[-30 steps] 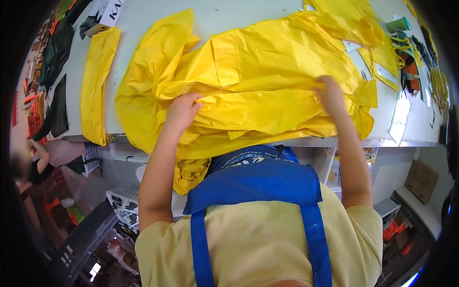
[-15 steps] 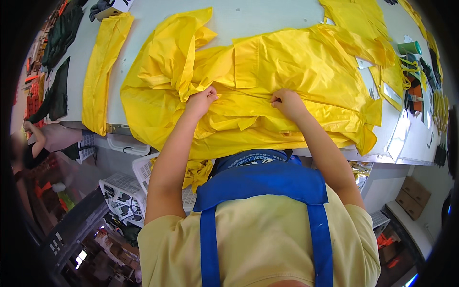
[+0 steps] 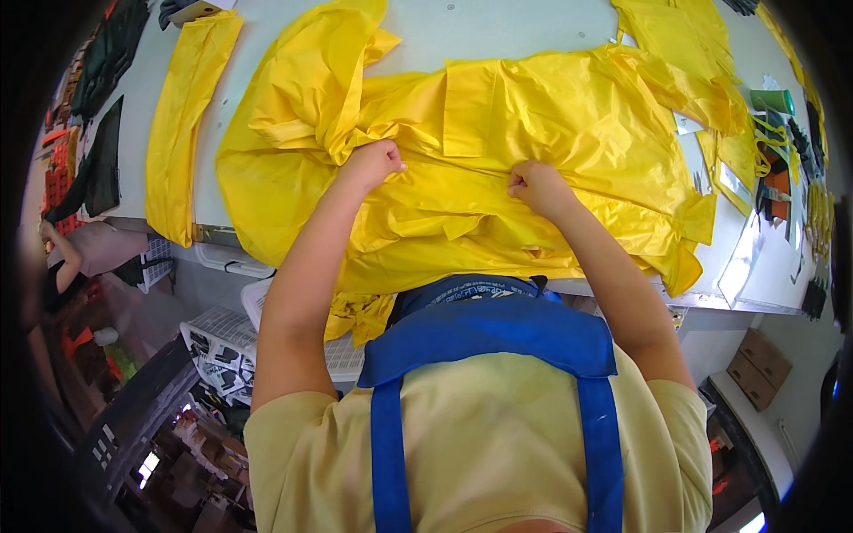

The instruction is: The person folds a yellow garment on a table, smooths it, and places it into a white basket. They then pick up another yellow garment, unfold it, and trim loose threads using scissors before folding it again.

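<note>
A shiny yellow raincoat (image 3: 551, 107) lies crumpled across the table and hangs over its near edge against my blue apron. Its left part is bunched into upright folds, while a flat rectangular flap shows near the middle. With bent fingers, my left hand (image 3: 378, 163) pinches the fabric just below those bunched folds. My right hand (image 3: 538, 185) is also closed on the fabric, to the right of the flap. A crease runs through the cloth between the two hands. The fingertips are partly hidden by the knuckles.
A folded yellow strip of fabric (image 3: 189, 129) lies on the white table (image 3: 506, 27) at left. More yellow pieces (image 3: 680, 44), a green roll (image 3: 771, 101) and tools are at right. Below stand white baskets (image 3: 218, 342). Another person's arm (image 3: 67, 253) shows at far left.
My left hand has shifted slightly farther from me with the fabric. The bunched left part of the raincoat reaches farther up the table. My right hand stays nearly in place.
</note>
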`<state>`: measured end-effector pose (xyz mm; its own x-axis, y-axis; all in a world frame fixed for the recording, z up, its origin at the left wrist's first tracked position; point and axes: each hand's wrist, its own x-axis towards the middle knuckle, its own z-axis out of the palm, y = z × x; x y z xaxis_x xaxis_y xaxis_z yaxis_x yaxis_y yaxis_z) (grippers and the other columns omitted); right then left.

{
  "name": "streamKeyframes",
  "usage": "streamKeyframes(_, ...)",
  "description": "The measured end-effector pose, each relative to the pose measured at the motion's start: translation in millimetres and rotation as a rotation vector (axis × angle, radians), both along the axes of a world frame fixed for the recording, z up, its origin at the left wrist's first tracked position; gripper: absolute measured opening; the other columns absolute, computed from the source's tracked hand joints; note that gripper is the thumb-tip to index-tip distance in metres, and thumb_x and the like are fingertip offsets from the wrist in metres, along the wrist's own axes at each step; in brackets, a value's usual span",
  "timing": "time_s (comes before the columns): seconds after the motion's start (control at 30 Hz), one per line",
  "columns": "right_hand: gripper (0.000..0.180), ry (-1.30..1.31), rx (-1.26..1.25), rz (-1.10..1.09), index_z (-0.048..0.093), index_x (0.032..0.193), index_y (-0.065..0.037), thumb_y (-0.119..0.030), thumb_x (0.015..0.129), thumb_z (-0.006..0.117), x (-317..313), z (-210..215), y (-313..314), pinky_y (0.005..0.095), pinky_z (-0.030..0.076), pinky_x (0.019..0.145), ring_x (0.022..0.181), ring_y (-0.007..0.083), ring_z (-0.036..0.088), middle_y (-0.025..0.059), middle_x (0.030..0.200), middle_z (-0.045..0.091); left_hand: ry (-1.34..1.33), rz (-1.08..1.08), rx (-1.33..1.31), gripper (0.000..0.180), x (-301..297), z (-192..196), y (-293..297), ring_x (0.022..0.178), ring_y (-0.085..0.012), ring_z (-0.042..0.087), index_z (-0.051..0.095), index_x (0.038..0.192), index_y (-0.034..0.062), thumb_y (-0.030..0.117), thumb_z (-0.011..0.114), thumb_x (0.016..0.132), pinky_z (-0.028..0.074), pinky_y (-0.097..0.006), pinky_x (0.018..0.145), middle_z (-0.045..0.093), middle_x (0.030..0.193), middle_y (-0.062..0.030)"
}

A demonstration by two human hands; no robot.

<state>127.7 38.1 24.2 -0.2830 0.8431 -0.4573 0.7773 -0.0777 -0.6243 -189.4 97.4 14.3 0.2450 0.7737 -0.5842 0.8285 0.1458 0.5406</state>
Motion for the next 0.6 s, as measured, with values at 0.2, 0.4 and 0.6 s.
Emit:
streamKeyframes(0.2, 0.013, -0.088, 0.123, 0.010, 0.062, 0.083, -0.003, -0.013, 0.075, 0.065, -6.7, -4.8, 6.1, 0.0392, 0.048, 0.071, 0.080, 0.0320, 0.061, 0.0160, 0.082, 0.063, -0.012, -0.031, 0.057, 0.021, -3.3, -2.3, 3.0, 0.063, -0.0183, 0.056, 0.060, 0.077, 0.0058, 0.024, 0.072, 0.076, 0.045, -0.031, 0.061, 0.061, 0.069, -0.0075)
streamKeyframes(0.4, 0.018, 0.024, 0.138, 0.052, 0.061, 0.092, -0.005, -0.019, 0.082, 0.060, 5.7, -1.4, -2.4, 0.0424, 0.046, 0.079, 0.089, 0.0336, 0.058, 0.0160, 0.091, 0.062, 0.045, 0.032, 0.276, 0.023, -2.3, 6.2, -32.6, 0.067, -0.0204, 0.058, 0.060, 0.080, 0.0064, 0.027, 0.070, 0.078, 0.046, -0.033, 0.062, 0.061, 0.071, -0.0068)
streamKeyframes(0.6, 0.028, -0.227, 0.163, 0.153, 0.063, 0.101, -0.012, -0.027, 0.077, 0.065, -10.0, 26.0, -20.0, 0.0445, 0.039, 0.089, 0.100, 0.0285, 0.056, 0.0085, 0.102, 0.064, 0.086, 0.052, 0.330, 0.021, 0.9, 22.2, -49.8, 0.075, -0.0261, 0.061, 0.060, 0.082, 0.0090, 0.030, 0.065, 0.080, 0.048, -0.038, 0.067, 0.064, 0.078, -0.0071)
